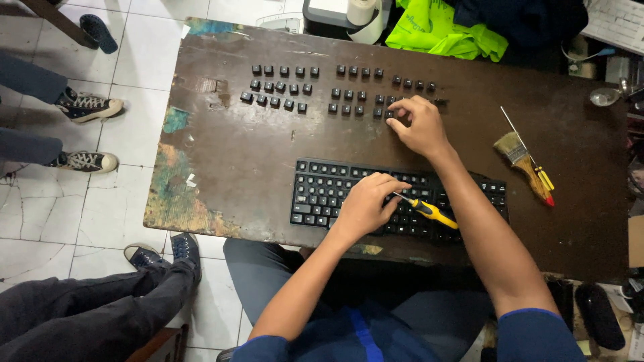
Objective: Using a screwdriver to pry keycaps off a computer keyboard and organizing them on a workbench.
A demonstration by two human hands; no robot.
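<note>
left hand (365, 204) rests on the keyboard (322, 194), fingers curled around a small screwdriver (429, 212) with a yellow and black handle; its thin metal tip lies under the fingertips and the handle points right, across the keys. right hand (419, 124) reaches farther out over the table (235, 154), fingers bent and pinched at a loose keycap (390, 114) at the right end of the nearest row; whether the cap is lifted or lying flat cannot be told.

keyboard: black, lying along the near edge of the table, just in front of the seated person's lap, partly covered by both forearms.

keycaps (278, 87): black, set out in neat rows on the far half of the table, in three groups side by side, well apart from the keyboard.

brush (526, 161): wooden handle, pale bristles, lying to the right of the right hand, bristles toward the far side; a thin stick (513, 124) lies just beside it.

table: dark brown, worn, with chipped paint along its left edge.

far edge: a roll of white paper (362, 12) and a bright green cloth (446, 30).

left side, on the tiled floor (134, 60): legs and sneakers (87, 107) of other people.
</note>
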